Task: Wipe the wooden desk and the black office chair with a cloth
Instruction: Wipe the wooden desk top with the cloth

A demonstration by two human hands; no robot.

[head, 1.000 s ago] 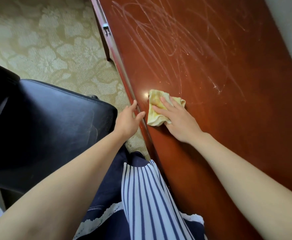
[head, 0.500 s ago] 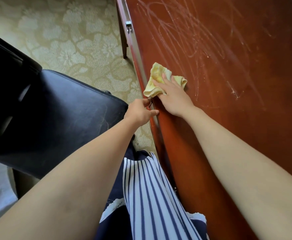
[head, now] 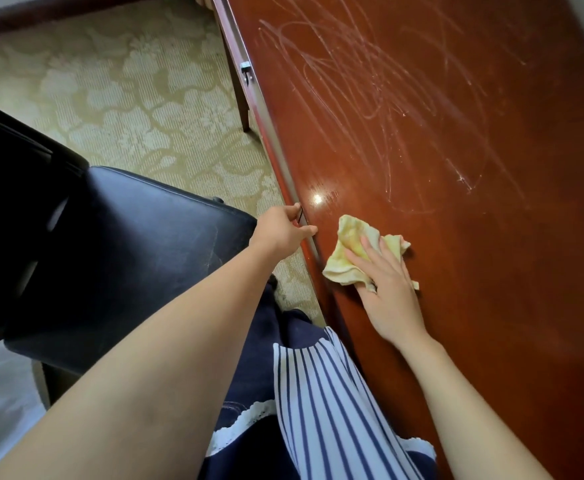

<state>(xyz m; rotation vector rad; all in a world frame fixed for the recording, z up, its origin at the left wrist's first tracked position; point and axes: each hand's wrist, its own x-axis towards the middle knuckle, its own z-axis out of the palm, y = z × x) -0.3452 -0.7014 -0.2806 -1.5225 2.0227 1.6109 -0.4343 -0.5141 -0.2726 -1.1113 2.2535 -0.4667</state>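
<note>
A red-brown wooden desk [head: 474,258] fills the right side, its far half covered in pale chalky scribbles [head: 370,81]. My right hand [head: 390,296] presses flat, fingers straight, on a crumpled yellow cloth [head: 347,237] lying on the desk near its front edge. My left hand [head: 280,233] grips that front edge, fingers curled by a small dark drawer pull, thumb along the rim. The black office chair [head: 138,244] stands to the left, its seat close to the desk.
Patterned beige carpet [head: 127,98] shows between chair and desk. A metal drawer handle [head: 246,69] and a desk leg [head: 240,98] are farther along the front. My striped apron [head: 328,410] hangs against the desk front at the bottom.
My right hand has slid the cloth back toward me and to the right, away from the desk's front edge. The left hand stays curled on the edge.
</note>
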